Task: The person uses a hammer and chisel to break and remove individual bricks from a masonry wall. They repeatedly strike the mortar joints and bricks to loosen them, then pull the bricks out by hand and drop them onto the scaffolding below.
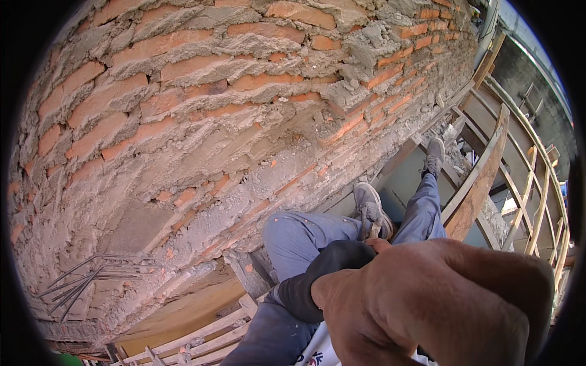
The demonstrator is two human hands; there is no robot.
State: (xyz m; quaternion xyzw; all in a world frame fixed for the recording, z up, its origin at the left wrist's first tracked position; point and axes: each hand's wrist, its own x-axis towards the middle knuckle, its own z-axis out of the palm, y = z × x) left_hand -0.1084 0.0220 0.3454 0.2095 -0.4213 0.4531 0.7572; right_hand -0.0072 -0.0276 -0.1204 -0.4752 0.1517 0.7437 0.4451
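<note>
Bare skin of one of my arms or hands (pixel 439 293) looms large at the lower right, close to the camera; its fingers cannot be made out. It leads back to a black sleeve (pixel 329 265) over my bent leg. Beyond the sleeve a small part of a hand (pixel 379 245) shows beside my grey shoe (pixel 370 210), mostly covered. Which hand is left and which is right I cannot tell, nor whether either holds anything. My legs in blue-grey trousers (pixel 311 235) are bent, the other shoe (pixel 434 155) farther off on the boards.
A rough brick wall (pixel 244 79) with crumbling mortar rises on the left and ahead. Bent steel bars (pixel 79 283) stick out at its lower left. Curved wooden planks (pixel 479 177) and bamboo-like poles (pixel 530 201) form a framework at right. Rubble (pixel 461 161) lies among the boards.
</note>
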